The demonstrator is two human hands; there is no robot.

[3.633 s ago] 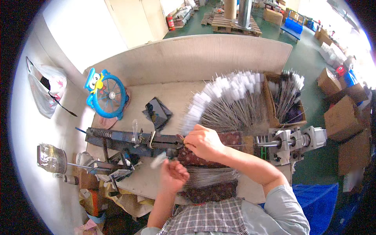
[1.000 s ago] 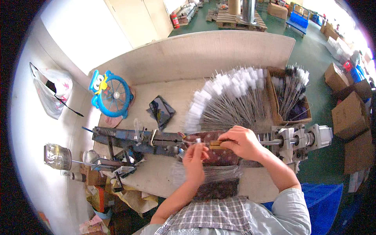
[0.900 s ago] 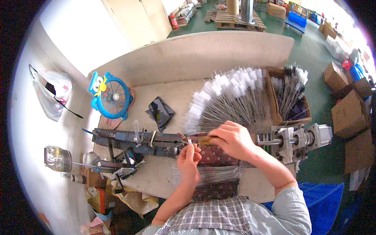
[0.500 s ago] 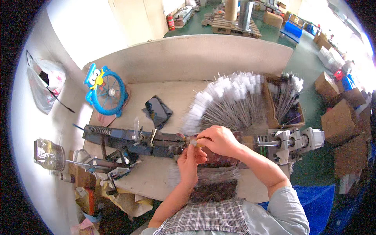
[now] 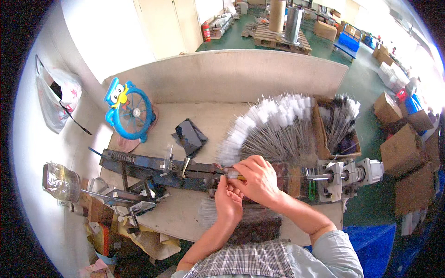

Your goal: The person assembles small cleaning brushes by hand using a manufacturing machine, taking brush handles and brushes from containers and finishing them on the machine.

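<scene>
My left hand (image 5: 227, 203) and my right hand (image 5: 256, 178) meet over the middle of a long dark metal machine (image 5: 157, 167) that lies across the workbench. Both pinch a thin wire-stemmed brush (image 5: 233, 173) with a small white tip, held at the machine's rail. Just behind my hands a fan of many wire brushes with white fluffy ends (image 5: 273, 125) is spread on the bench. A second flat bundle of wires (image 5: 262, 214) lies under my forearms near the front edge.
A grey motor block (image 5: 350, 173) ends the machine at the right. A cardboard box of more brushes (image 5: 340, 125) stands at back right. A blue toy-like fan (image 5: 130, 111), a dark pouch (image 5: 190, 136), a clear jar (image 5: 60, 180) and clutter sit to the left.
My right hand moved left along the machine from its right part to the middle. My left hand rose from the front edge and joined it on the brush.
</scene>
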